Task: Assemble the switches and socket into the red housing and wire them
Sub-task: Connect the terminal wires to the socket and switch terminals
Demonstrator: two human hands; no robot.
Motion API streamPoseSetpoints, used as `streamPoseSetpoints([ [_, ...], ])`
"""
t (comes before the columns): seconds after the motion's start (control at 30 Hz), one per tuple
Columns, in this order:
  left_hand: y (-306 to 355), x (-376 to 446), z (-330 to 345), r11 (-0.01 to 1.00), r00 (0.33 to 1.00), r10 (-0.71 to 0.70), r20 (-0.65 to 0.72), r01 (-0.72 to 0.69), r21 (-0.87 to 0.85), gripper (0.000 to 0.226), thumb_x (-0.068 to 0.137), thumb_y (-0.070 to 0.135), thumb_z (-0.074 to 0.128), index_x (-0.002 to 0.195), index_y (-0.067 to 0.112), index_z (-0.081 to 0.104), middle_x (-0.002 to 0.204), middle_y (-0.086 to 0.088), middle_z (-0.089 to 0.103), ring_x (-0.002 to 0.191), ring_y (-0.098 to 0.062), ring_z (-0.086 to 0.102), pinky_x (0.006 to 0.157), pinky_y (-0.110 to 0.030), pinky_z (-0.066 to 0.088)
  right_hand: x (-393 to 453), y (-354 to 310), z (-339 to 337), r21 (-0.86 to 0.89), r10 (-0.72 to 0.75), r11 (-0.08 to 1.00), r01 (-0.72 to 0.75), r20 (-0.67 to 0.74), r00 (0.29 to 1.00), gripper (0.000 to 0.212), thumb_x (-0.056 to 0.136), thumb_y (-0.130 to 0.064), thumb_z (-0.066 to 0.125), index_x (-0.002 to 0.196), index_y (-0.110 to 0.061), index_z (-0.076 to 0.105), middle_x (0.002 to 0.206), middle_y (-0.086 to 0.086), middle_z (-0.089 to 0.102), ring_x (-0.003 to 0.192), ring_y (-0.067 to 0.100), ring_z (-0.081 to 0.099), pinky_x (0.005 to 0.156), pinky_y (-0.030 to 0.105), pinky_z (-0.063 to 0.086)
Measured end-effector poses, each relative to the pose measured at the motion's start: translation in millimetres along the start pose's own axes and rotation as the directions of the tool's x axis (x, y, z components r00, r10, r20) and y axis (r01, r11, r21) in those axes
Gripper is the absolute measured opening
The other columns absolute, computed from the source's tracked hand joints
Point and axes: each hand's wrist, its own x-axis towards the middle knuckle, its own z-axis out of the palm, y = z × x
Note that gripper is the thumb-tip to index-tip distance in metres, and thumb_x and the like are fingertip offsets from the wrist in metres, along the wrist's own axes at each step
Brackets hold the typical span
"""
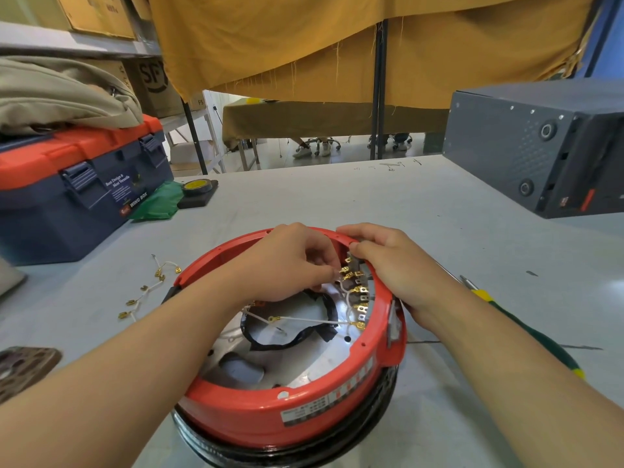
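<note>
Two hands work at the red housing far rim; left hand pinches a brass terminal; right hand grips the rim.

Left hand covers its own fingertips and whatever it pinches at the brass terminals. Right hand hides the red housing rim and the switch bodies under it. Label text on the housing front, nearer than both hands, is too blurred to read. Screwdriver shaft passes behind the right forearm.
</note>
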Motion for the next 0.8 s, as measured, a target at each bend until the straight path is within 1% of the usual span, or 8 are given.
streamPoseSetpoints([
  [0.1, 0.2, 0.1, -0.2, 1.0, 1.0, 0.003, 0.004, -0.003, 0.003, 0.01, 0.082, 0.012, 0.067, 0.076, 0.019, 0.071, 0.054, 0.015, 0.063, 0.051, 0.005, 0.057, 0.052, -0.004, 0.038, 0.1, -0.2, 0.2, -0.006, -0.004, 1.0, 0.004, -0.005, 1.0, 0.034, 0.094, -0.009, 0.045, 0.121, -0.022, 0.063, 0.103, 0.005, 0.07, 0.097, 0.032, 0.066, 0.089, 0.044, 0.052],
  [0.23, -0.2, 0.0, -0.8, 1.0, 1.0, 0.0, 0.006, 0.0, 0.003, 0.01, 0.083, 0.01, 0.065, 0.079, 0.018, 0.072, 0.059, 0.011, 0.066, 0.055, 0.003, 0.061, 0.053, -0.004, 0.039, 0.2, -0.1, 0.2, -0.009, -0.006, 1.0, 0.006, -0.007, 1.0, 0.034, 0.094, -0.009, 0.045, 0.119, -0.023, 0.063, 0.101, 0.002, 0.07, 0.095, 0.029, 0.067, 0.087, 0.041, 0.053],
  [0.4, 0.0, -0.9, 0.2, 1.0, 1.0, 0.004, -0.004, -0.004, 0.026, 0.011, 0.084, 0.01, 0.065, 0.08, 0.017, 0.071, 0.057, 0.014, 0.065, 0.054, 0.005, 0.06, 0.054, -0.004, 0.039, -0.2, 0.0, -0.2, -0.009, -0.009, 1.0, 0.009, -0.003, 1.0, 0.035, 0.094, -0.009, 0.044, 0.12, -0.023, 0.063, 0.102, 0.001, 0.07, 0.093, 0.027, 0.068, 0.086, 0.04, 0.054],
  [0.57, 1.9, -2.3, 1.5, 0.997, 0.999, 0.028, -0.016, -0.027, 0.068, 0.013, 0.086, 0.009, 0.063, 0.08, 0.02, 0.069, 0.067, 0.006, 0.068, 0.055, 0.004, 0.061, 0.056, -0.003, 0.039, -0.3, 0.6, 0.2, -0.003, -0.009, 1.0, 0.009, -0.001, 1.0, 0.035, 0.094, -0.01, 0.044, 0.121, -0.024, 0.063, 0.102, 0.001, 0.07, 0.093, 0.025, 0.068, 0.085, 0.038, 0.054],
  [0.7, 3.3, -3.5, 3.2, 0.994, 0.998, 0.044, -0.034, -0.04, 0.1, 0.013, 0.087, 0.009, 0.062, 0.08, 0.019, 0.068, 0.065, 0.01, 0.065, 0.055, 0.005, 0.059, 0.056, -0.003, 0.038, -0.3, 1.7, 0.0, -0.004, -0.007, 1.0, 0.007, -0.016, 1.0, 0.035, 0.094, -0.012, 0.045, 0.122, -0.025, 0.063, 0.102, -0.001, 0.07, 0.09, 0.02, 0.069, 0.085, 0.036, 0.056],
  [0.8, 4.8, -3.1, 5.5, 0.992, 0.998, 0.051, -0.03, -0.047, 0.12, 0.012, 0.088, 0.01, 0.06, 0.082, 0.016, 0.069, 0.065, 0.008, 0.065, 0.055, 0.005, 0.058, 0.056, -0.004, 0.039, -0.4, 2.2, 0.0, 0.003, -0.006, 1.0, 0.006, -0.007, 1.0, 0.036, 0.095, -0.012, 0.044, 0.123, -0.025, 0.062, 0.102, -0.001, 0.07, 0.09, 0.021, 0.07, 0.086, 0.037, 0.056],
])
